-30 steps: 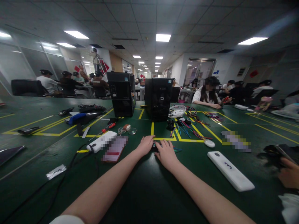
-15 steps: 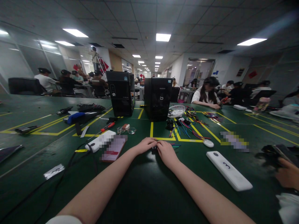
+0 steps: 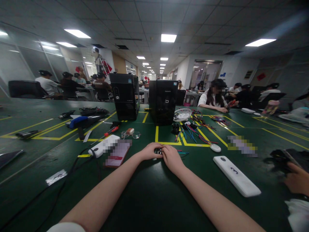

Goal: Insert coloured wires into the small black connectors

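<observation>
My left hand [image 3: 149, 151] and my right hand [image 3: 172, 158] meet over the green table, fingertips close together. Between them is a small black part [image 3: 158, 151] with light spots, too small to make out in full. Both hands have their fingers curled round it. Thin red and blue-green wires [image 3: 182, 152] stick out past the right hand and seem to run from this part; where they join is hidden. Beyond the hands lies a heap of black parts with coloured wires [image 3: 189, 130].
Two black computer towers [image 3: 124, 96] stand ahead. A phone [image 3: 118, 153], a white power strip-like block [image 3: 105, 145], glasses [image 3: 135, 135] and a red screwdriver [image 3: 111, 130] lie left. To the right are a white bar marked 3 [image 3: 236, 175], a white basket [image 3: 182, 115] and another person's hand [image 3: 298, 178].
My left fingers have parted slightly from the right ones, so more of the small black part shows. The wires beyond my right hand have shifted a little.
</observation>
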The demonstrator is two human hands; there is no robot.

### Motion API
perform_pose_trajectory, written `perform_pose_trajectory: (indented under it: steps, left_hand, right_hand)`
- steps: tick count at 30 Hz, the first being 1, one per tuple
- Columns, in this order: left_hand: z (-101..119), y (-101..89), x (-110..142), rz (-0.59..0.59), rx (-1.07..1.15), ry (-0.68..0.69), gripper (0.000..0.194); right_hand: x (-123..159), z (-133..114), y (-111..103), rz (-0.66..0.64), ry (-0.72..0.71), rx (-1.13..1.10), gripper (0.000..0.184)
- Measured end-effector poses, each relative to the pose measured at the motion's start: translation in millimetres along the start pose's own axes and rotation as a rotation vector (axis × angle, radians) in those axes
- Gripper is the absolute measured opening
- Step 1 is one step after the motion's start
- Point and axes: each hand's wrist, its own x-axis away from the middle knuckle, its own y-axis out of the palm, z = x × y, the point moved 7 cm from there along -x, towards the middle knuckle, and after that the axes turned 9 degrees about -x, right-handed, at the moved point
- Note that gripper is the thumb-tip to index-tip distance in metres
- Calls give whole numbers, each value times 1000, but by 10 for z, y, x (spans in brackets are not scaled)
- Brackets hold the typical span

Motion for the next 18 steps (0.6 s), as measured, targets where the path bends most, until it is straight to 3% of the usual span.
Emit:
perform_pose_trajectory:
  steps: [9,14,18]
  left_hand:
    - [-7,5,-8,-19,-7,4,45]
    - [-5,-5,-2,-23,3,-5,45]
    - [-49,6,-4,4,10,-27,44]
  right_hand:
    - [4,5,27,-30,31,29,19]
    - [-15,105,13,-20,148,33,21]
    - [-30,45,-78,39,77,37,18]
